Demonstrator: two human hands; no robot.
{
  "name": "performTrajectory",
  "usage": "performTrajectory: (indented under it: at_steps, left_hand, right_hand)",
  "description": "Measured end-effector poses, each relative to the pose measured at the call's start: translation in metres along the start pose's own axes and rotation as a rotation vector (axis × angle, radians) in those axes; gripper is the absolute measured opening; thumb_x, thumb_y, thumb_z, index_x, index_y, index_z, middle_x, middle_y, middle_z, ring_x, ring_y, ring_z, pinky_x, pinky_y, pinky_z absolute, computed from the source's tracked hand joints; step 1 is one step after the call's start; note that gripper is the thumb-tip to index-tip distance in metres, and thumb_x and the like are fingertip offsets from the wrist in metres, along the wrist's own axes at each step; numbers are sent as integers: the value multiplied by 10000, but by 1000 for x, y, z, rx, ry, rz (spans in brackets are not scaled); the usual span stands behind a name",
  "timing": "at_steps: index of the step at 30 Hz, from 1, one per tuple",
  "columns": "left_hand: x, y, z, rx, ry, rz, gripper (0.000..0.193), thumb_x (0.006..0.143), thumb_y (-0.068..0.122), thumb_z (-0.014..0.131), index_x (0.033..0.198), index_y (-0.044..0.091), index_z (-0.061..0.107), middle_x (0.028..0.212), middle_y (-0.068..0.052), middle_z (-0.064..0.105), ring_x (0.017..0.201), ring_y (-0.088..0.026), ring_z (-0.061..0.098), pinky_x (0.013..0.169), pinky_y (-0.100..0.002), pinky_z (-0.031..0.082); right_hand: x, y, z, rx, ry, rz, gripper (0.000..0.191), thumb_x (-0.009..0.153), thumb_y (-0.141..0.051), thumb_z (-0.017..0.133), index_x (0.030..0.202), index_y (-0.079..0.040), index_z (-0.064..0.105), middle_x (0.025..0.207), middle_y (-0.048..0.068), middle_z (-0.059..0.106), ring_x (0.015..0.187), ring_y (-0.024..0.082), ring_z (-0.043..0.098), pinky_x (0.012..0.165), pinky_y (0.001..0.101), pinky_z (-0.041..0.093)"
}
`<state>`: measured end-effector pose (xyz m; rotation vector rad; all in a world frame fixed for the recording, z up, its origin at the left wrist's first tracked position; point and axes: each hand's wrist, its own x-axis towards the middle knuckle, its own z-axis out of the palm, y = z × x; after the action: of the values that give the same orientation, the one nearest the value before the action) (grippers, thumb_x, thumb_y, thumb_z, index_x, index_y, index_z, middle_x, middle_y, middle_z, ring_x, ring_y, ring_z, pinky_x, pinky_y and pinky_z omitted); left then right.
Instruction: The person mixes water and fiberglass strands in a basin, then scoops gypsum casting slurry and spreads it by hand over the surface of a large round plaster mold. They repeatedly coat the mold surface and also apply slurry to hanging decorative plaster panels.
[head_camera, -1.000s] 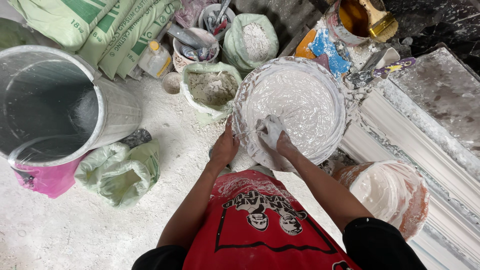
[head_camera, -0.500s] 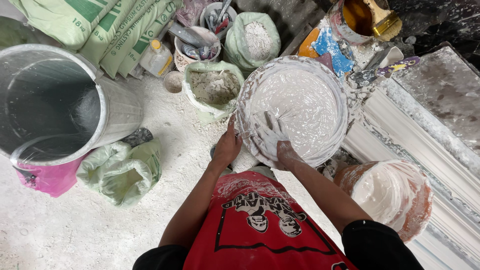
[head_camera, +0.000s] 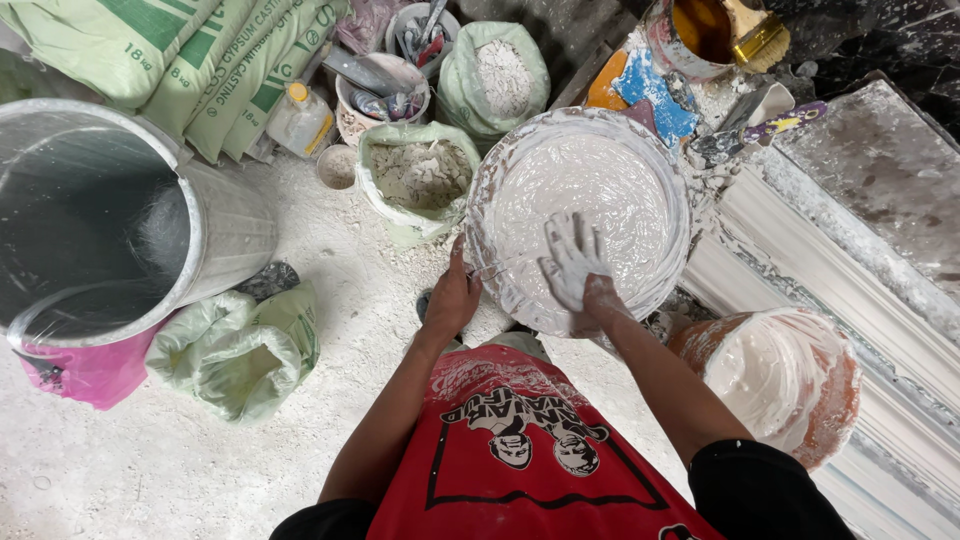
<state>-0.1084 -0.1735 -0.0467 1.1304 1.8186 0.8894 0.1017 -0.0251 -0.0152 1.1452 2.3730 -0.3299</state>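
Dusty white floor (head_camera: 150, 470), plaster basin (head_camera: 585, 215), metal drum (head_camera: 110, 215), open sacks (head_camera: 240, 350), orange bucket (head_camera: 790, 380)

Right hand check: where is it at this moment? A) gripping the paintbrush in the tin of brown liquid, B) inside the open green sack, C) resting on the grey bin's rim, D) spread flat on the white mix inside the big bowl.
D: the right hand, coated white, lies with fingers spread on the wet mix in the big bowl, while the left hand steadies the bowl's near rim.
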Motion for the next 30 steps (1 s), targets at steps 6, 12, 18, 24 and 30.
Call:
performTrajectory:
  at_steps: [6, 12, 18, 24, 30]
  left_hand:
    - [-2, 4, -2, -29, -20, -9, 769, 991, 126, 580, 1619, 92, 137, 1026, -292, 694, 944, -486, 695, 819, -564, 533]
    - [-2, 4, -3, -38, -20, -17, 789, 989, 125, 591, 1623, 104, 121, 990, -248, 701, 901, -422, 718, 799, -526, 550]
    - [0, 7, -3, -91, -53, -82, 821, 975, 105, 591, 1631, 128, 97, 959, -206, 712, 841, -369, 723, 801, -485, 554]
    - [3, 9, -7, -50, -137, -206, 839, 980, 130, 600, 1641, 150, 84, 904, -175, 716, 797, -329, 716, 793, -462, 551]
    - [2, 3, -1, -46, -122, -182, 844, 958, 134, 625, 1627, 144, 112, 911, -139, 721, 808, -294, 725, 807, -431, 563]
  right_hand:
    - [-12, 13, 0, 82, 114, 188, 784, 999, -589, 80, 1624, -138, -70, 1722, 57, -112, 1537, 428, -156, 1235, 589, -69]
    - [-14, 10, -19, 114, 12, 327, 853, 973, -657, 62, 1624, -130, -95, 1711, 59, -149, 1534, 380, -173, 1221, 586, -90]
    - [-35, -32, -27, 114, -36, 74, 849, 994, -643, 99, 1634, -107, -58, 1696, 159, -149, 1556, 369, -163, 1224, 586, -93]
    - [-43, -53, 3, -314, -31, -231, 806, 999, -546, 253, 1639, -96, 57, 1710, 173, -78, 1532, 466, -82, 1201, 634, -35]
    - [-42, -37, 5, 32, -23, -103, 724, 1011, -550, 151, 1647, -213, 72, 1728, -9, 15, 1591, 347, -54, 1267, 612, -37]
